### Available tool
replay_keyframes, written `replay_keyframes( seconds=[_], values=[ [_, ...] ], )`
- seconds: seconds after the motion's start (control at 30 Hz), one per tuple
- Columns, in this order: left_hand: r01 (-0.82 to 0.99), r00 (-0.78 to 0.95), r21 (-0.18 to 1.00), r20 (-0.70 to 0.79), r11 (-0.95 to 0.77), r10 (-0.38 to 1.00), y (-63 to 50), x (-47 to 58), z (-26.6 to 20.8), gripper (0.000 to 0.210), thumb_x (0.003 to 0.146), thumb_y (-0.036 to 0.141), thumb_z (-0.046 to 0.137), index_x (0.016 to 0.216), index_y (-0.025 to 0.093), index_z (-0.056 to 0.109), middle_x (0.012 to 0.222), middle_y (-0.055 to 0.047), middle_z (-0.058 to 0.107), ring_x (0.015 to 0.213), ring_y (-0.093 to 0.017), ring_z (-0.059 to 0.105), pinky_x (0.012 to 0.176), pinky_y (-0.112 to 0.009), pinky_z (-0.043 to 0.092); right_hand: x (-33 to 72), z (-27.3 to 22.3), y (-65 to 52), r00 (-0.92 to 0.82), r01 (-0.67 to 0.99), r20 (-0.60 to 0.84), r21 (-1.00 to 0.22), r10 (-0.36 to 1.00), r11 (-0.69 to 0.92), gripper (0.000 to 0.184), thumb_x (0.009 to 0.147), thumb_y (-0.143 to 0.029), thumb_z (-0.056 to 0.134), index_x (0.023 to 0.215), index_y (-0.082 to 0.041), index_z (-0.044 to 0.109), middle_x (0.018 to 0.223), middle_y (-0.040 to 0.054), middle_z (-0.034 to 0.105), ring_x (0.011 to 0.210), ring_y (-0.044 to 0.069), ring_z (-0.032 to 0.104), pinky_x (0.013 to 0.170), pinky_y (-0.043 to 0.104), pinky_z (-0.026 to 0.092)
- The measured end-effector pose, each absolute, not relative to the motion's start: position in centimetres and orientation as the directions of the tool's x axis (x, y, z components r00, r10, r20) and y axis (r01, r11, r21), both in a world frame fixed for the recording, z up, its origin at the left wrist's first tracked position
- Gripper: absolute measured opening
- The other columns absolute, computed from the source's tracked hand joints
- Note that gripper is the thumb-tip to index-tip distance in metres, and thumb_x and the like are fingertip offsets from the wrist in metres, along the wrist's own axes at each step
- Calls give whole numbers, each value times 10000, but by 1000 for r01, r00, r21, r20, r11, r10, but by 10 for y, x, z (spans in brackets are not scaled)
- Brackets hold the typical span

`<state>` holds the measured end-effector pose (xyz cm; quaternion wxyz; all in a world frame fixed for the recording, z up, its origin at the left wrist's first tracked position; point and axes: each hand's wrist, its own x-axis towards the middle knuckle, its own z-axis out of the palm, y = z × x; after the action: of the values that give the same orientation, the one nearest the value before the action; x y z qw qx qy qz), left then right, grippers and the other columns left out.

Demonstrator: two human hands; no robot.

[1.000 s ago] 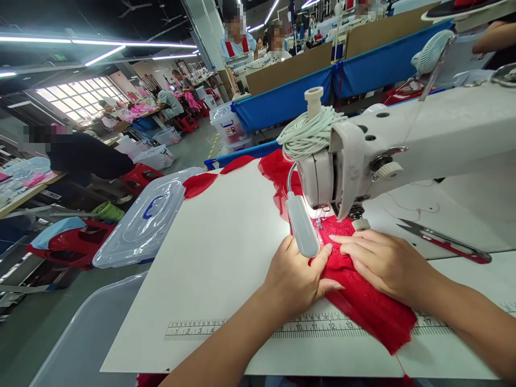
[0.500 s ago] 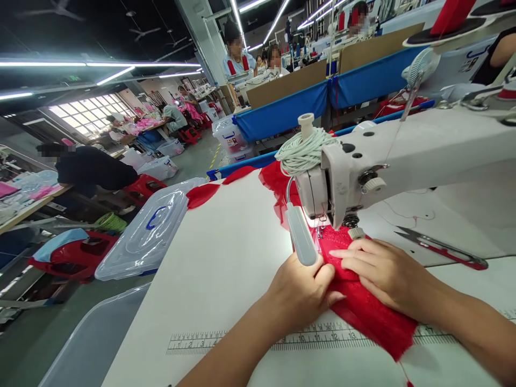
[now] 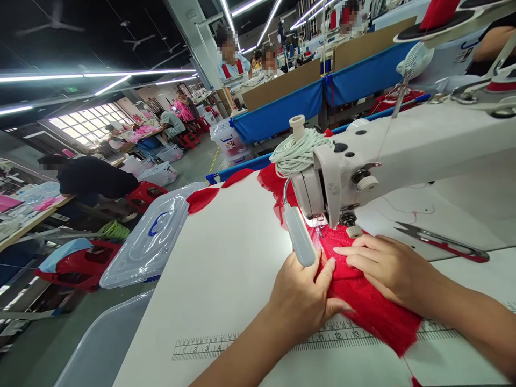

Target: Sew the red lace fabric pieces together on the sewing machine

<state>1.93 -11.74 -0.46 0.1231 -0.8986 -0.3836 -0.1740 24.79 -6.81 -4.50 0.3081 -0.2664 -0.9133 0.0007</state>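
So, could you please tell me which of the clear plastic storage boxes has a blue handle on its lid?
The lidded clear box beside the sewing table's left edge; the open bin nearer the camera has no lid.
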Motion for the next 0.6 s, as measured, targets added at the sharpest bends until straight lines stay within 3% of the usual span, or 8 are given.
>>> replay_keyframes(
  seconds=[0.3,0.6],
  values=[
    [763,624,-129,403,-633,669,-115,19,-13,744,972,706,339,1251,103,675,1110,-199,701,920,-286,631,791,-424,515,247,-43,-65,-671,480,572,-149,471,865,359,863,25,376,941,-180,660,1101,98,736,937,231,590,762,386,516],
    [777,603,-134,438,-615,667,-110,14,-14,686,995,658,352,1258,117,683,1138,-179,707,956,-295,623,868,-444,493,244,-39,-58,-667,485,583,-133,464,864,346,895,3,370,932,-186,658,1149,81,739,897,217,592,687,355,485]
  ],
)
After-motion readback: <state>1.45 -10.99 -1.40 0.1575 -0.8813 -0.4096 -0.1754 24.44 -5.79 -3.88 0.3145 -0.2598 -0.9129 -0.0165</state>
